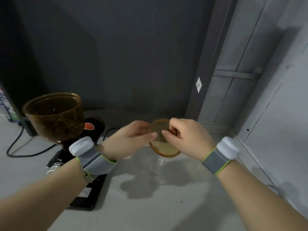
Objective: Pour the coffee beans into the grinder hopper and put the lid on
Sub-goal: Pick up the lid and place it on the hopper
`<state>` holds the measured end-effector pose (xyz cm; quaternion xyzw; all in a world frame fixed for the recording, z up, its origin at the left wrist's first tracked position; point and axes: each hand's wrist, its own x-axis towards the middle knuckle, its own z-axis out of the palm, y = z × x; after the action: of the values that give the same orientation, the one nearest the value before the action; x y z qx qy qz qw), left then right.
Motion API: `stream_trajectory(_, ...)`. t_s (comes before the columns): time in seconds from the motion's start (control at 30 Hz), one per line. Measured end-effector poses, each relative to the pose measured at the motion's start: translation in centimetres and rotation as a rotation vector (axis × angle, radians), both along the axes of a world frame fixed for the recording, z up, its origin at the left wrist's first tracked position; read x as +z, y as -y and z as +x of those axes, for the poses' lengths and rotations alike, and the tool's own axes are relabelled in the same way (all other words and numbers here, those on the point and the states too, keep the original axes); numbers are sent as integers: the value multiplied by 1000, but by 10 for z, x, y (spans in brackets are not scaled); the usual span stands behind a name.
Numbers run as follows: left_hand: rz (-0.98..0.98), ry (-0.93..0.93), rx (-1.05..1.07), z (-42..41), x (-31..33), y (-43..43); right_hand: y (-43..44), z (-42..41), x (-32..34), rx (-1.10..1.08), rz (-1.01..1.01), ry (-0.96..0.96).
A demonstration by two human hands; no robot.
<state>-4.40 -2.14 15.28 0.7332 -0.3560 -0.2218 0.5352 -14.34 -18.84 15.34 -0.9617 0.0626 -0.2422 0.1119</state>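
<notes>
The amber, see-through hopper (55,117) stands uncovered on the black grinder (80,164) at the left, with coffee beans (53,120) inside it. To its right, above the counter, both hands hold the round amber lid (164,147) tilted toward me. My left hand (131,139) pinches the lid's left edge. My right hand (185,135) grips its upper right part with curled fingers. An empty clear glass cup (151,164) stands on the counter just below the lid.
The grinder's black cable (15,147) loops across the pale counter (166,205) at the left. A dark wall rises behind. A grey panelled wall (266,97) closes off the right side. A printed box edge (6,107) shows at the far left.
</notes>
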Motion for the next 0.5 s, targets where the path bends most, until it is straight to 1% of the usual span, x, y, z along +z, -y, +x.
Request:
stream_trajectory(0.2, -132, -178, 59, 7, 29, -24, -30, 20, 23, 77, 37, 96)
stream_trajectory(0.33, -218, -231, 39, 16, 44, -44, -48, 37, 37, 114, 66, 169)
stream_trajectory(0.5, -373, -295, 53, 36, 61, -75, -73, 58, 53, 171, 135, 321)
